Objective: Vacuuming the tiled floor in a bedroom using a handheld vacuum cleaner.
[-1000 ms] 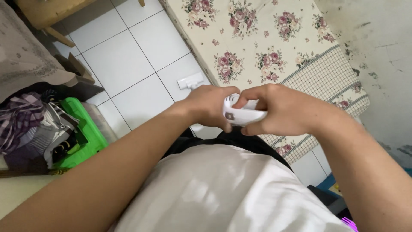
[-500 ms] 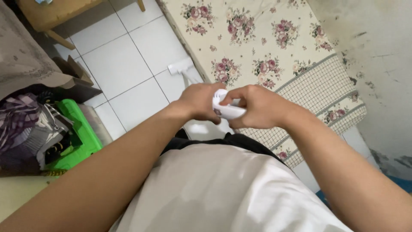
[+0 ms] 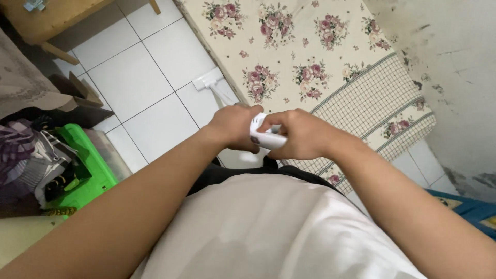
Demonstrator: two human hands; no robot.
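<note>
Compared with the frame a second earlier, both hands and the white device [image 3: 266, 135] sit slightly higher and further left in view, and the white floor head [image 3: 209, 82] with its tube now shows more fully on the tiles beside the bed. The left hand [image 3: 235, 126] is closed around the device's left end; the right hand [image 3: 299, 135] is closed over its right part, with the forefinger curled on top. The device is held between the two hands in front of the waist, above the floor, just beside the bed edge. It is smooth, rounded white plastic with a small dark patch on its near face. The floor [image 3: 150, 72] is of glossy white square tiles with thin dark joints. The bed [image 3: 310, 57] carries a cream sheet printed with pink roses and a checked border. At right stands a stained, mottled grey wall [image 3: 454, 67]. At left lies a bright green bin [image 3: 88, 165] beside crumpled plaid and striped clothes [image 3: 26, 155], and at upper left, wooden furniture legs [image 3: 57, 49]. The person wears a white shirt [image 3: 268, 232].
</note>
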